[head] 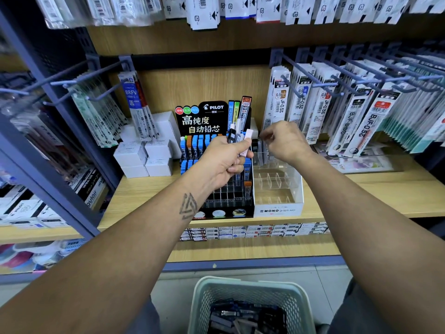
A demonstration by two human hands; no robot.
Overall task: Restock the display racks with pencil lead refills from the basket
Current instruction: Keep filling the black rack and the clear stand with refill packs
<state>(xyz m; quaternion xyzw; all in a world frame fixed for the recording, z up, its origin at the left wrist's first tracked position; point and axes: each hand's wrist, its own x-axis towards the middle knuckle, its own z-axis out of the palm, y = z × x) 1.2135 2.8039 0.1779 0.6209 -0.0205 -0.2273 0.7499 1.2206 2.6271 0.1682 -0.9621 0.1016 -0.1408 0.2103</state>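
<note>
My left hand [225, 160] grips a bunch of lead refill cases [240, 137], black, white and pink, held up in front of the black Pilot display rack [216, 121]. That rack holds blue and orange refill cases in its upper rows; its lower slots look bare. My right hand [285, 143] hovers over the back of the clear Mono graph rack [279, 208], its fingers curled and pinching something small that is too blurred to name. A pale green basket [250, 289] with dark refill cases in it sits low in front of me.
Both racks stand on a wooden shelf [361, 189]. Packets of pen refills [356, 112] hang on hooks to the right, more [134, 104] to the left. White boxes [144, 155] are stacked left of the Pilot rack. Small boxed goods [252, 231] line the shelf below.
</note>
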